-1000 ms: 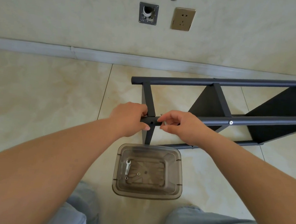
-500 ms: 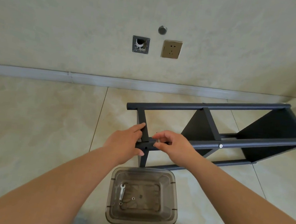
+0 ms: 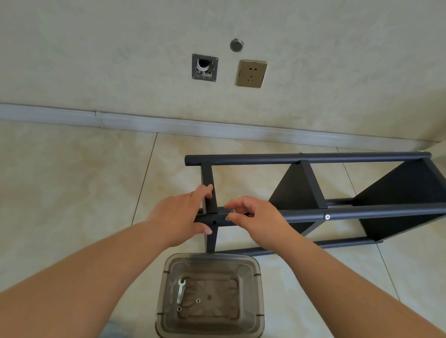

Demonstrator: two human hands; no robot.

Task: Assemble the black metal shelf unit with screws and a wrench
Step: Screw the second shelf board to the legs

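Tiled floor (image 3: 50,178) lies bare leftward; the shelf frame (image 3: 349,209) fills the right. Left hand (image 3: 180,219) grips its post end; right hand (image 3: 255,219) seemingly pinches a screw (image 3: 232,211). A bin (image 3: 259,310) holding a wrench (image 3: 180,291) sits nearest.

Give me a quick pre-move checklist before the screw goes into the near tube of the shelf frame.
1. Frame steadied: ok, the left hand grips the near tube at its end.
2. Screw in hand: ok, the right hand pinches a small metal screw over the tube.
3. Hole free: ok, an open hole shows on the tube's side.
4. Screw lined up with a hole: cannot tell.
5. Wrench within reach: ok, the wrench lies in the clear plastic bin.
6. Spare hardware: ok, two small pieces lie in the bin.
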